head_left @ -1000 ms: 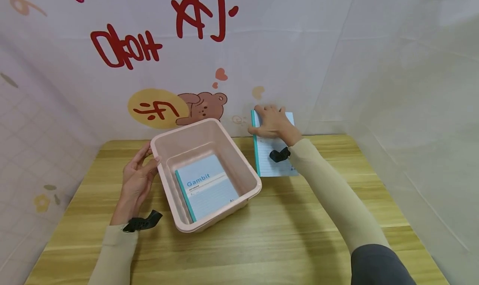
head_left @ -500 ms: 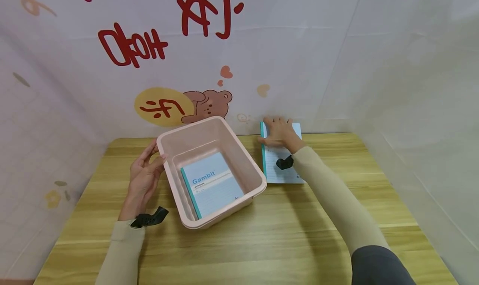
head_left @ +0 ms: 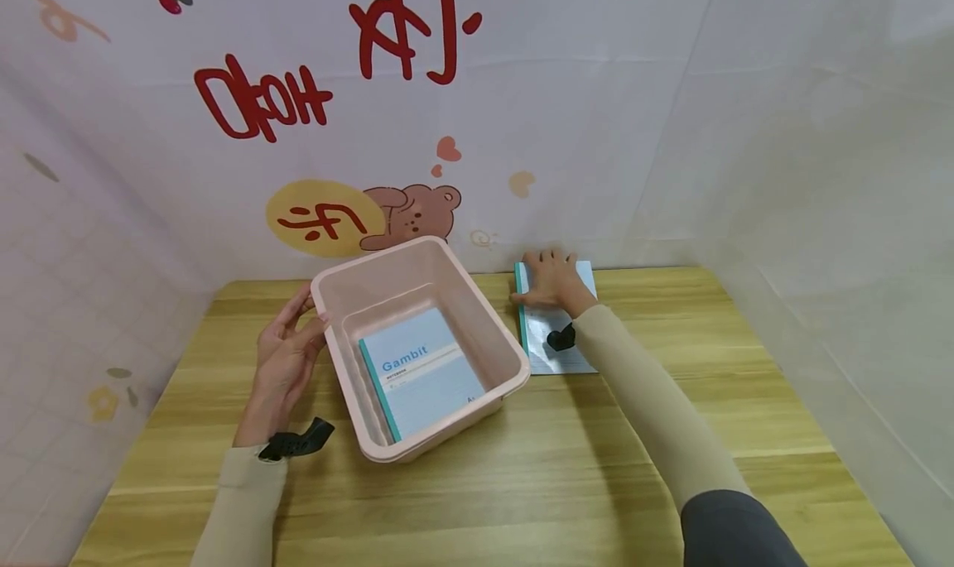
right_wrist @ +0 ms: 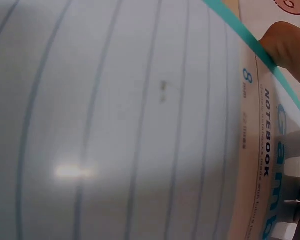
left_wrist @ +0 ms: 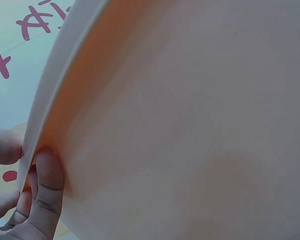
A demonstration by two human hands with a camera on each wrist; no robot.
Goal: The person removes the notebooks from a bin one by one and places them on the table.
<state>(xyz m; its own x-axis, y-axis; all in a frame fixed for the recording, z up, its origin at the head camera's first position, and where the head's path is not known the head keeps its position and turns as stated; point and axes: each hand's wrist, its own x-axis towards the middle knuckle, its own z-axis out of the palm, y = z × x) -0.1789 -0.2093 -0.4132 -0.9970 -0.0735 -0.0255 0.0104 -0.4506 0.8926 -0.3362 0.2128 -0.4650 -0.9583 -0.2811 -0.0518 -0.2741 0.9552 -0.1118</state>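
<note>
My left hand (head_left: 285,360) pinches the left rim of a pink plastic basin (head_left: 391,281). In the left wrist view, fingers (left_wrist: 49,195) lie against the outside wall under the lip. Flat inside the basin is a light-blue Gambit notebook (head_left: 425,377) with a teal spine. A second notebook (head_left: 538,356) of the same look is to the right of the basin, and my right hand (head_left: 553,284) grips its far end. In the right wrist view, the thumb (right_wrist: 287,45) is at the teal spine and the other fingers reach the far edge, partly out of frame.
A wood-grain table (head_left: 477,501) carries everything. Behind it hangs a white backdrop (head_left: 596,136) with red characters and a cartoon bear (head_left: 421,211), close to the table's back edge. Black straps (head_left: 298,441) are on both wrists.
The right hand has brought the second notebook down and slightly nearer, with its far end lower than before. The left hand stays on the basin rim. The head view has shifted slightly.
</note>
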